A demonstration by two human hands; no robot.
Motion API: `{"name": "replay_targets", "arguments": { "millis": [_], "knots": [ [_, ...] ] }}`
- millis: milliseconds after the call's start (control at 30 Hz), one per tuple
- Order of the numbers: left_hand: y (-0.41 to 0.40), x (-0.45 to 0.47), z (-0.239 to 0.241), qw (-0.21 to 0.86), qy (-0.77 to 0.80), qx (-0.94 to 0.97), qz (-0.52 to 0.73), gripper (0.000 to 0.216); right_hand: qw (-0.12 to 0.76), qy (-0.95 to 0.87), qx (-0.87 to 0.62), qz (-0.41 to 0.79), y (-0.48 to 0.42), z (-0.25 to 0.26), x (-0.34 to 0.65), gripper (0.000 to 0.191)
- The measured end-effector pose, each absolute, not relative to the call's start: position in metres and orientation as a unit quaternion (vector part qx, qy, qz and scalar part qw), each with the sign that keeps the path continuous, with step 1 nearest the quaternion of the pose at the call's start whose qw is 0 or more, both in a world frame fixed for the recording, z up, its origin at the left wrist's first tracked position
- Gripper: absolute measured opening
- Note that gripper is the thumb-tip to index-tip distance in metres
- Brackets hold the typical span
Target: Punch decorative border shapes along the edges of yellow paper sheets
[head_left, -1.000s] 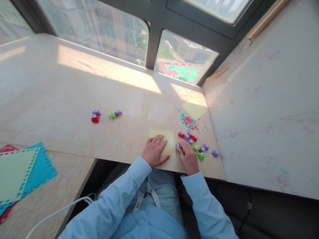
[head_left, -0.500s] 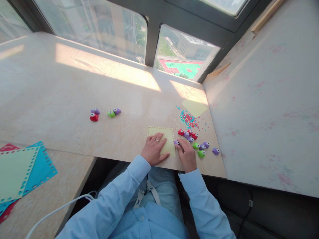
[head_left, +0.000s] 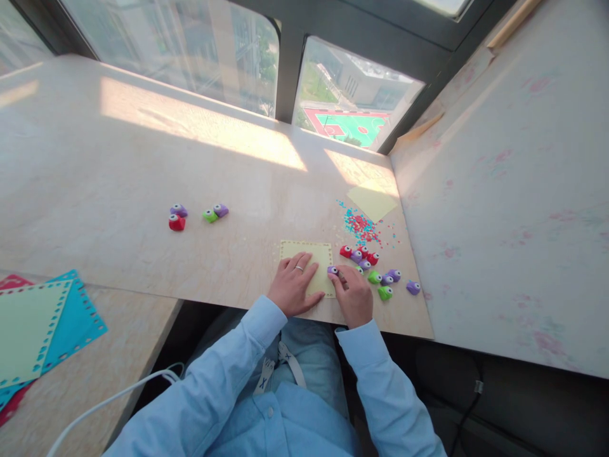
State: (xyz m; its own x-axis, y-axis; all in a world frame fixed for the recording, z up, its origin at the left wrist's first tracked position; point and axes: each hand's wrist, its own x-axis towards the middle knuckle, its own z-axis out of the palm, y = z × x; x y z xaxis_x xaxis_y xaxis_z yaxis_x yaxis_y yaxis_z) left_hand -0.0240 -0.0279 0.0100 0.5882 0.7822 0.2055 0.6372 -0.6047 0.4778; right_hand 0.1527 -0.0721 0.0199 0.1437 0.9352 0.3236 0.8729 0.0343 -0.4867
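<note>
A pale yellow paper square (head_left: 318, 256) with small holes punched along its edges lies near the front edge of the marble table (head_left: 143, 158). My left hand (head_left: 292, 284) rests flat on it, fingers stretched out, a ring on one finger. My right hand (head_left: 353, 294) is closed over a small purple hole punch (head_left: 332, 270) at the paper's right edge. Just right of that hand lies a cluster of several red, purple and green punches (head_left: 375, 270).
Red and blue paper confetti (head_left: 361, 226) is scattered behind the cluster, beside another yellow sheet (head_left: 372, 202). Three punches (head_left: 193, 214) lie apart at mid-table. Punched blue, green and red sheets (head_left: 35, 324) sit on a lower surface at left. A white cable (head_left: 114, 400) runs below.
My right hand has slid the purple punch a little leftward onto the paper's right edge. My left hand stays flat on the sheet.
</note>
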Motion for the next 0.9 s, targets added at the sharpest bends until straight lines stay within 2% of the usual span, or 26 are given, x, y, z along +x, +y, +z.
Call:
{"name": "replay_targets", "arguments": {
  "millis": [900],
  "knots": [
    [-0.027,-0.026,0.014,0.204,0.404,0.872,0.188,0.063,0.348,-0.64,-0.682,0.068,-0.084,0.022,0.152,0.03]
  ]
}}
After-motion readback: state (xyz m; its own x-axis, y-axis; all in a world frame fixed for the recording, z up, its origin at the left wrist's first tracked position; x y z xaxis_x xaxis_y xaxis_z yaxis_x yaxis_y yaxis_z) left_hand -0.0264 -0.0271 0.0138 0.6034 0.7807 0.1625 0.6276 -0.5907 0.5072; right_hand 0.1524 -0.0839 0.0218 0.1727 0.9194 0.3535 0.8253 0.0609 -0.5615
